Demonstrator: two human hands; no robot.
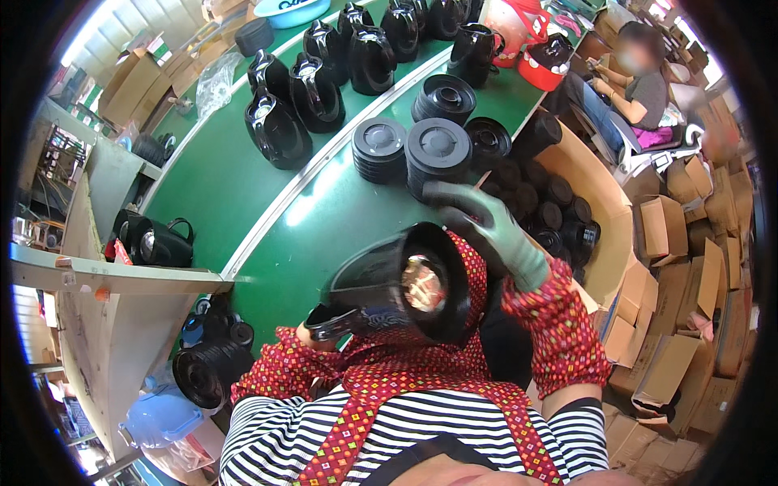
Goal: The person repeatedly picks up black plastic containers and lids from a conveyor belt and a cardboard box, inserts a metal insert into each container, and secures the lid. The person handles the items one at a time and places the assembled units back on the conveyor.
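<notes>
In front of my chest a glossy black jug (373,279) is tilted, its wide round opening turned toward me and a shiny reflective inside showing. My left hand (321,340) is closed at the jug's handle, mostly hidden behind it. To the right of the jug, my right hand (490,231) is raised in a pale green glove with dark fingers. Its fingers stretch out to the left, slightly blurred, with nothing visible in them. Just beyond the fingertips stand stacks of round black lids (438,150) on the green table (279,243).
Several black jugs (318,93) stand across the far table. A cardboard box (604,194) of round black parts is at the right, beside stacked cartons (677,292). A red and white container (519,36) stands far right. Another person (640,89) sits beyond.
</notes>
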